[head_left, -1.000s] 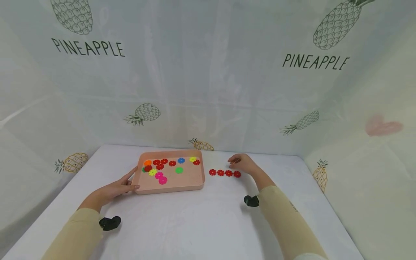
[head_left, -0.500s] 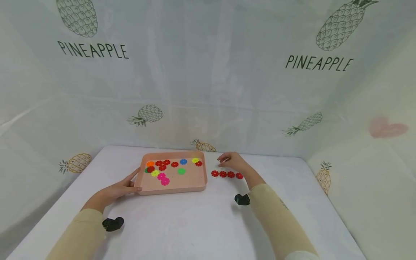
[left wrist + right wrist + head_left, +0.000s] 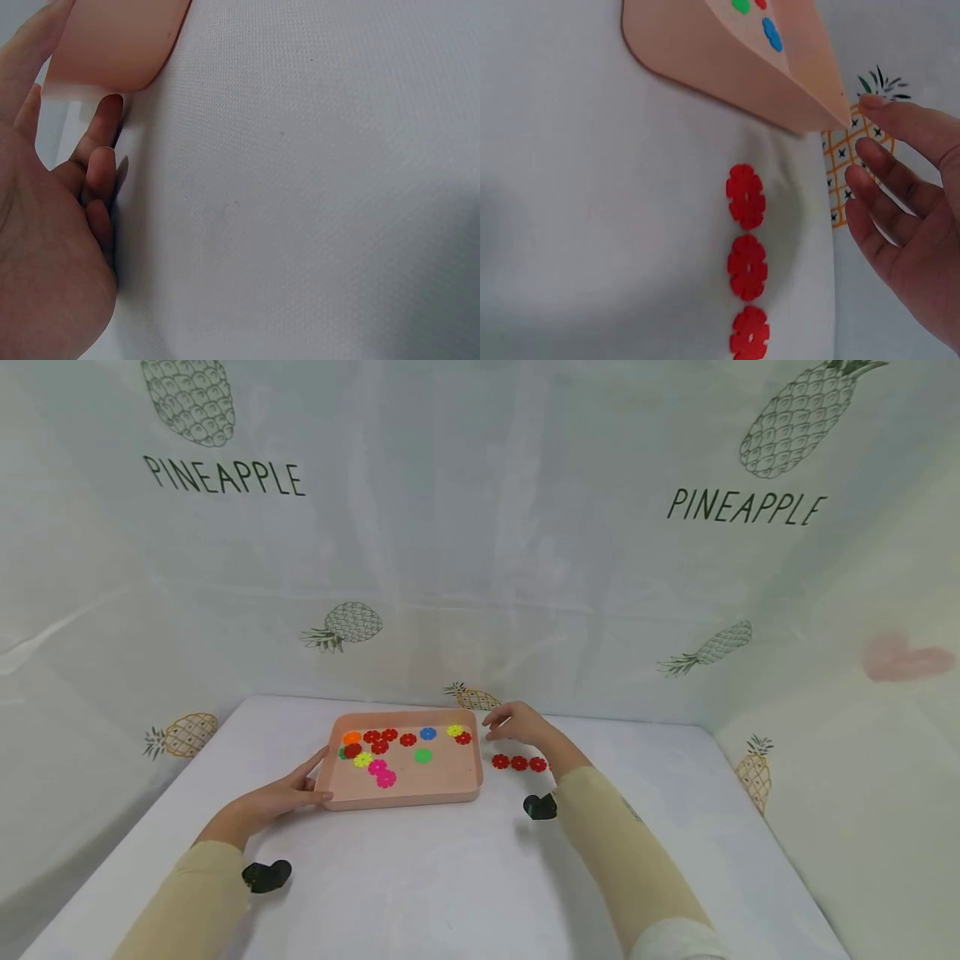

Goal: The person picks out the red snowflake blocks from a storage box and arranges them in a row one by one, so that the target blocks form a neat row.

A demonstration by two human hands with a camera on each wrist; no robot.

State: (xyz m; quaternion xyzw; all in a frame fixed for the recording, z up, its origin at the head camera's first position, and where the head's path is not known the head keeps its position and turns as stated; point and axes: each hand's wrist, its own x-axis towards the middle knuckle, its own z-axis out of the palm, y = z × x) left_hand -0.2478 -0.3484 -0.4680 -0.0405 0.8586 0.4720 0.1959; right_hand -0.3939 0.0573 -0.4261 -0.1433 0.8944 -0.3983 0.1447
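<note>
My left hand (image 3: 273, 799) grips the near left corner of a shallow pink tray (image 3: 442, 797), thumb at the front wall and index finger along the left side. In the left wrist view, the other fingers curl loosely by the tablecloth. Flower-shaped plastic discs lie in the tray: several red (image 3: 408, 740), a blue (image 3: 428, 733), a green (image 3: 423, 756), an orange (image 3: 352, 738), plus yellow and pink ones. Just off the tray's right side hovers my right hand (image 3: 519, 725), fingers loosely bent, holding nothing. Below it runs a row of red discs (image 3: 747, 268), partly hidden by the wrist in the head view.
A white cloth covers the table (image 3: 420, 877). Behind it hangs a curtain (image 3: 480, 527) with pineapple prints, close to the tray's far edge. Dark wrist-worn pieces (image 3: 267, 877) stick out near both sleeves.
My right hand has moved left, from above the row's right end to beside the tray. My left hand keeps its place on the tray. The head view has shifted slightly.
</note>
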